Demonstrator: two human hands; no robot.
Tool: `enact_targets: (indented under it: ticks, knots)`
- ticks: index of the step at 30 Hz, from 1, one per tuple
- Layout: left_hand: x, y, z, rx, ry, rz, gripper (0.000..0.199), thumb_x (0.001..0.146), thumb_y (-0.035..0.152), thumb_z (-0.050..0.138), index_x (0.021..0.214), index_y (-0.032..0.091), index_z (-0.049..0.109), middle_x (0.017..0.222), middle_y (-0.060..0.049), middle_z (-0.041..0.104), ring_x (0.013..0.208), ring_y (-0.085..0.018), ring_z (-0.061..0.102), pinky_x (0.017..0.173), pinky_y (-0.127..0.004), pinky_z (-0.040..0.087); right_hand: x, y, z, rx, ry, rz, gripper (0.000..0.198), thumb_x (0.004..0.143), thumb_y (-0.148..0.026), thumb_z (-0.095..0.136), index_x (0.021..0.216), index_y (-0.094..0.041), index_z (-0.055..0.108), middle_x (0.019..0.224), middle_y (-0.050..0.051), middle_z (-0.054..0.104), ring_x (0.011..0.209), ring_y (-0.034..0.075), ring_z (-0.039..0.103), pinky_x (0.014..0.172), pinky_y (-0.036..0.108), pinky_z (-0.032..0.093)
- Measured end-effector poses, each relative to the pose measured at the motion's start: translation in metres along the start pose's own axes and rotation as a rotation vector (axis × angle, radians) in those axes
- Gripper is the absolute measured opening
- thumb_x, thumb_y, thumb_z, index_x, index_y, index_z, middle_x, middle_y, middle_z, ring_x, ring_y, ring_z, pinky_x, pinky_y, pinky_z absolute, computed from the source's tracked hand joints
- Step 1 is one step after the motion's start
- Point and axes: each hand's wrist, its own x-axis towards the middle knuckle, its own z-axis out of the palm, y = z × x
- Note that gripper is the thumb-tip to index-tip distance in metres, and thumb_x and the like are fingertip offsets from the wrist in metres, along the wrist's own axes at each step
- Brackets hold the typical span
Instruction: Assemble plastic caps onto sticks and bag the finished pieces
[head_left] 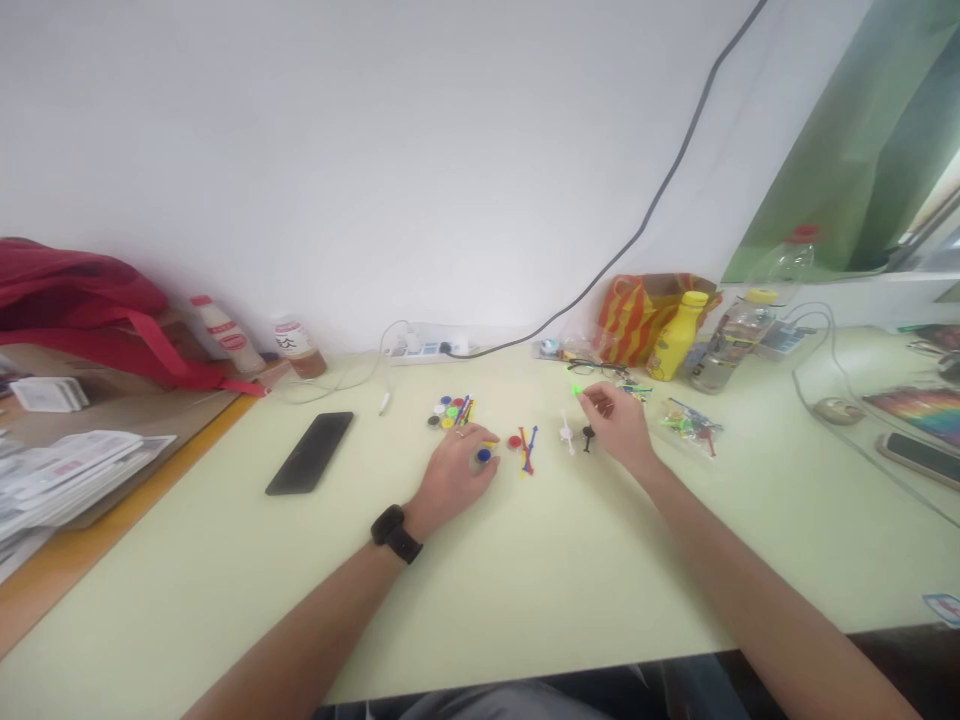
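My left hand (452, 475) rests low on the table, fingers curved and apart around a blue disc (484, 456) and a bit of yellow plastic. Just right of it lie a red disc (514, 441) and a loose group of red, blue and yellow plastic arrows (529, 452). Between thumb and fingertips, my right hand (619, 430) pinches a small bright green plastic piece (577, 391), its shape mostly hidden. Below that hand are a white arrow spinner (567, 434) and a black one (588, 438). Beyond my left hand sits a cluster of coloured discs (442, 411) with more arrows.
A black phone (310, 453) lies at left. Bagged plastic parts (691, 427) are on the right. Behind stand a yellow bottle (677, 337), a clear bottle (733, 343), glasses (598, 367) and a power strip (426, 345). Papers (67, 470) and a red bag (82, 300) occupy the left.
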Motion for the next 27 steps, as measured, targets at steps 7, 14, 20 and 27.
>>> enact_targets:
  ticks: [7, 14, 20, 27]
  knots:
    - [0.000, -0.005, 0.002, 0.041, -0.037, -0.019, 0.029, 0.081, 0.013, 0.063, 0.106, 0.024, 0.073, 0.111, -0.008, 0.069, 0.103, -0.030, 0.060, 0.095, -0.044, 0.044, 0.001, 0.026, 0.009, -0.397, -0.027, 0.053, 0.024, 0.090, -0.038, 0.056, 0.078, -0.021, 0.068, 0.076, 0.006, 0.072, 0.073, 0.023, 0.061, 0.068, 0.034, 0.038]
    - [0.001, -0.006, 0.004, -0.134, -0.070, -0.046, 0.037, 0.082, 0.014, 0.067, 0.118, 0.024, 0.070, 0.113, -0.008, 0.068, 0.086, -0.022, 0.063, 0.083, -0.036, 0.051, 0.000, 0.028, 0.014, -0.495, -0.115, -0.025, 0.025, 0.087, -0.036, 0.060, 0.069, -0.021, 0.066, 0.078, 0.007, 0.069, 0.083, 0.026, 0.059, 0.081, 0.039, 0.039]
    - [0.000, -0.006, 0.007, -0.405, -0.070, -0.090, 0.041, 0.078, 0.014, 0.075, 0.117, 0.024, 0.073, 0.117, -0.010, 0.069, 0.096, -0.022, 0.067, 0.091, -0.036, 0.054, -0.011, -0.005, 0.012, -0.296, -0.143, -0.192, 0.019, 0.095, -0.030, 0.055, 0.083, -0.021, 0.067, 0.084, 0.007, 0.067, 0.086, 0.025, 0.058, 0.082, 0.038, 0.041]
    - [0.000, -0.010, 0.011, -0.466, -0.037, -0.153, 0.036, 0.078, 0.023, 0.081, 0.113, 0.024, 0.075, 0.130, -0.012, 0.067, 0.113, -0.028, 0.067, 0.110, -0.046, 0.047, -0.039, -0.034, 0.034, -0.270, -0.518, -0.466, 0.020, 0.098, -0.020, 0.053, 0.107, -0.023, 0.071, 0.092, 0.007, 0.069, 0.097, 0.026, 0.055, 0.088, 0.041, 0.041]
